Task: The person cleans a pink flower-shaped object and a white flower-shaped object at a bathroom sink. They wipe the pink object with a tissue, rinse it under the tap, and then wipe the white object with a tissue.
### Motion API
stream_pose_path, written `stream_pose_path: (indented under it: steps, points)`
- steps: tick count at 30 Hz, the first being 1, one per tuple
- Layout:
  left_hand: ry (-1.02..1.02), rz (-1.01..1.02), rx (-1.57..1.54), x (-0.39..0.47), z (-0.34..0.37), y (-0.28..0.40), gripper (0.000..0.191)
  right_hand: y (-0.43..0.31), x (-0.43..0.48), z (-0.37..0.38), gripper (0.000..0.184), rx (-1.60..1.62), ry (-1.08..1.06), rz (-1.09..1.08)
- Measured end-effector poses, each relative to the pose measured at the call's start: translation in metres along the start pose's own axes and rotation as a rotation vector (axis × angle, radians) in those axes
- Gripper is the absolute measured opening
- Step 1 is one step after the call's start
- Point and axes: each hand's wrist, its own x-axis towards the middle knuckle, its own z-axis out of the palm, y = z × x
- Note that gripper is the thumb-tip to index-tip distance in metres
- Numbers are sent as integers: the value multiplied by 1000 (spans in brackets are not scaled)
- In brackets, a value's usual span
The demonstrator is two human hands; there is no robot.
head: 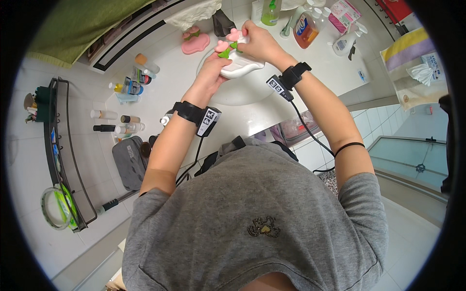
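Observation:
A white scalloped dish (pixel 243 68), probably a soap dish, is held tilted above the washbasin (pixel 233 95). Two pink flowers with green leaves (pixel 222 48) stand along its far edge. My left hand (pixel 212 71) grips the dish at its left end, thumb on top and fingers underneath. At the far right side, my right hand (pixel 259 43) closes around the edge beside the right flower, its thumb near the green leaf. The dark faucet (pixel 222 23) rises just beyond the dish. A similar pink dish (pixel 196 43) with flowers sits on the counter to the left.
Bottles and tubes (pixel 133 85) line the counter's left side, with a grey toiletry bag (pixel 129 162) nearer me. At the back right are a green soap bottle (pixel 270 16), an amber bottle (pixel 305 32) and a white spray bottle (pixel 344 43). Cables (pixel 309 125) hang from both wrist devices.

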Motion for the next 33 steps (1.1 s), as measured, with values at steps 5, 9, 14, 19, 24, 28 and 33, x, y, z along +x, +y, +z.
stream_pose_path:
  steps: [5, 9, 14, 19, 24, 28, 33]
  points:
    - [3, -20, 17, -6, 0, 5, 46, 20, 5, 0, 53, 440, -120, 19]
    - [-52, 10, 16, -9, 3, 7, 45, 23, -1, -2, 54, 589, -217, 21]
    - [-50, 20, 46, -12, 7, 8, 45, 17, -5, -10, 50, 628, -284, 115]
    - [-39, 25, 50, -12, 7, 7, 46, 17, -5, -16, 51, 653, -345, 131]
    - [-75, 41, 69, -13, 7, 7, 47, 17, -5, -13, 49, 633, -320, 104]
    - [-62, 66, 81, -16, 9, 4, 49, 16, -3, -11, 49, 625, -322, 91]
    - [-47, 57, 85, -16, 10, 3, 49, 17, -3, -11, 51, 593, -309, 108]
